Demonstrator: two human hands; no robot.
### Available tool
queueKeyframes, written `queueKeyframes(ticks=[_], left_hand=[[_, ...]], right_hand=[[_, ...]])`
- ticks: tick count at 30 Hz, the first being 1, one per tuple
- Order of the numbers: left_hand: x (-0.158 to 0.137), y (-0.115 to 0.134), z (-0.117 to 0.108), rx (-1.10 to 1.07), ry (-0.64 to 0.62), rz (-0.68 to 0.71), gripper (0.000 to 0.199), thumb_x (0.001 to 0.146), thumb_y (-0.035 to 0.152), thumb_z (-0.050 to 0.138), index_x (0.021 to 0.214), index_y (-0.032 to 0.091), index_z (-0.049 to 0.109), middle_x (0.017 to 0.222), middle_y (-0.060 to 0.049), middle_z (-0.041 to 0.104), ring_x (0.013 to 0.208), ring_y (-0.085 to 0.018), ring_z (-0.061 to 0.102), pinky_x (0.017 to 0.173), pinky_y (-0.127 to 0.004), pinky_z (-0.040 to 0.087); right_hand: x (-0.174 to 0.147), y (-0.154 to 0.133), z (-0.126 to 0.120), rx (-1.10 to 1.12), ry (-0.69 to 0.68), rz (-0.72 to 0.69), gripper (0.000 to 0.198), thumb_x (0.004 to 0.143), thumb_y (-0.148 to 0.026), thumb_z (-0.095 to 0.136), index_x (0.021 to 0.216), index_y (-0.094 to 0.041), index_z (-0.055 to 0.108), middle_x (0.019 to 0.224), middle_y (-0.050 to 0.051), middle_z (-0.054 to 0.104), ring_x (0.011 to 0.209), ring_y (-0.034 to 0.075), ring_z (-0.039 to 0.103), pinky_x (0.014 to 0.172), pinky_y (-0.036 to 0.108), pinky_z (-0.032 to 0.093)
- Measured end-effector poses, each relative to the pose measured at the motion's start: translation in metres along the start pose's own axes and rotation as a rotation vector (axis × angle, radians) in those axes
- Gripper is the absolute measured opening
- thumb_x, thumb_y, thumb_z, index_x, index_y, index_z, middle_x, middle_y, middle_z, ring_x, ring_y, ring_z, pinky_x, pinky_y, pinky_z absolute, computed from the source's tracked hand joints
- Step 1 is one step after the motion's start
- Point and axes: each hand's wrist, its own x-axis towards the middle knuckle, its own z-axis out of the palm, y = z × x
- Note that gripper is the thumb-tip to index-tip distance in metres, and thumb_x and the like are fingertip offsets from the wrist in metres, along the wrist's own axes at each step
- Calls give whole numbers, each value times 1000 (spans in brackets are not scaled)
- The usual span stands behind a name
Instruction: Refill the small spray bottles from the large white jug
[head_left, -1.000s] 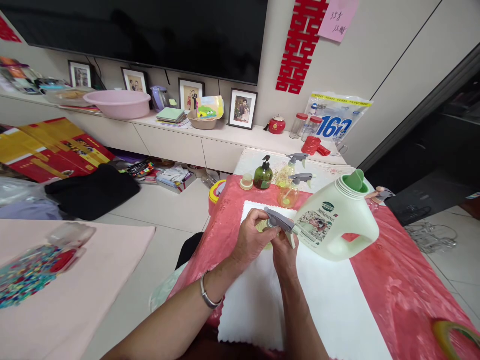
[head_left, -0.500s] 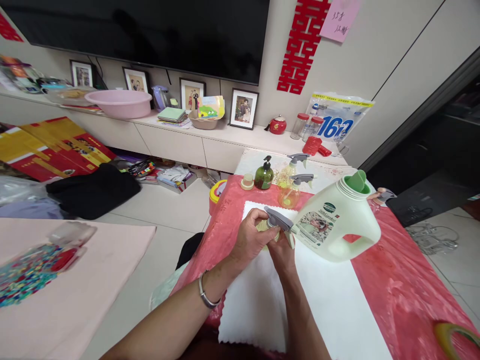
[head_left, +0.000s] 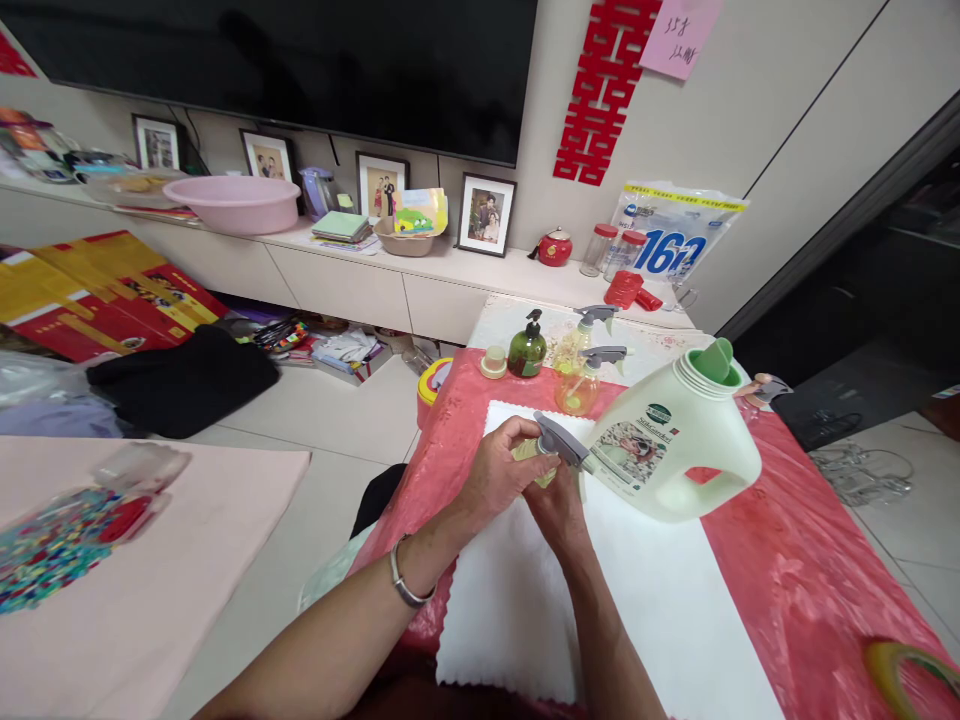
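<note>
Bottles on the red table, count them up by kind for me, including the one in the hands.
Spray bottles with grey trigger heads: 3, one held by the left hand and right hand, two standing behind.
Dark green pump bottle: 1
Pale green detergent jug: 1
Total: 5

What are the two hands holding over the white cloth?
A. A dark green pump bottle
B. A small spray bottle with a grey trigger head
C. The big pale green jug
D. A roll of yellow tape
B: the left hand and the right hand both close around a small spray bottle with a grey trigger head, while the jug stands beside them, untouched.
</note>
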Motion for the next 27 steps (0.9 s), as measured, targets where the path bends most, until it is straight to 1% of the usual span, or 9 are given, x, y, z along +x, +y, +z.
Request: queueKeyframes(ticks=[2, 4, 9, 12, 15, 18, 21, 24, 27], left_hand=[[1, 1, -1, -15, -20, -8, 29, 70, 30, 84, 93, 21, 69, 100, -3, 72, 99, -21, 67, 91, -32, 51], [1, 3, -2, -25, -31, -23, 29, 71, 29, 83, 95, 21, 70, 101, -3, 73, 102, -22, 68, 93, -33, 51], [1, 8, -4, -29, -54, -17, 28, 71, 30, 84, 93, 20, 71, 102, -6, 76, 105, -25, 69, 98, -37, 51], [1, 9, -4, -39, -54, -25, 29, 69, 29, 85, 92, 20, 71, 102, -6, 76, 105, -26, 69, 99, -38, 51], [-1, 8, -2, -38, -37, -30, 29, 71, 29, 83, 96, 20, 72, 103, -6, 76, 104, -25, 70, 97, -36, 52], [-5, 6, 0, 10, 30, -16, 28, 73, 27, 80, 99, 20, 72, 105, -6, 76, 105, -25, 69, 97, -36, 51], [-8, 3, 3, 43, 68, -15, 29, 74, 27, 78, 101, 20, 72, 110, -7, 76, 110, -27, 67, 101, -39, 50], [-11, -2, 5, 48, 94, -7, 30, 77, 27, 76, 106, 20, 73, 114, -8, 75, 111, -27, 67, 103, -41, 50], [-15, -7, 6, 60, 126, 50, 29, 81, 26, 72, 110, 21, 73, 117, -7, 74, 113, -26, 67, 105, -41, 49]], right_hand=[[0, -4, -1, 5, -11, 15, 41, 89, -47, 57, 114, -14, 60, 104, 10, 60, 105, 23, 59, 93, 34, 53], [0, -7, -2, 9, -19, 23, 46, 88, -47, 58, 119, -14, 60, 105, 10, 60, 106, 23, 59, 93, 33, 52], [2, -11, -5, 12, -25, 24, 54, 88, -46, 57, 129, -13, 57, 98, 8, 60, 89, 19, 60, 88, 32, 53], [3, -11, -6, 7, -24, 17, 51, 87, -46, 58, 126, -12, 59, 95, 8, 59, 85, 18, 60, 86, 31, 54], [2, -6, -4, -9, -10, 13, 47, 86, -47, 58, 119, -13, 61, 93, 8, 59, 87, 20, 60, 89, 33, 55], [1, 2, 0, -31, 13, 18, 38, 83, -45, 59, 104, -14, 64, 86, 8, 58, 90, 22, 59, 97, 38, 53], [0, 6, 3, -35, 9, 20, 29, 84, -42, 56, 90, -14, 63, 79, 7, 56, 86, 21, 58, 96, 38, 53], [0, 4, 3, -13, -9, 18, 30, 86, -42, 55, 93, -14, 64, 83, 8, 58, 84, 19, 57, 94, 35, 54], [1, 2, 2, 21, -23, 10, 38, 86, -42, 56, 108, -13, 64, 93, 8, 60, 91, 19, 59, 97, 36, 53]])
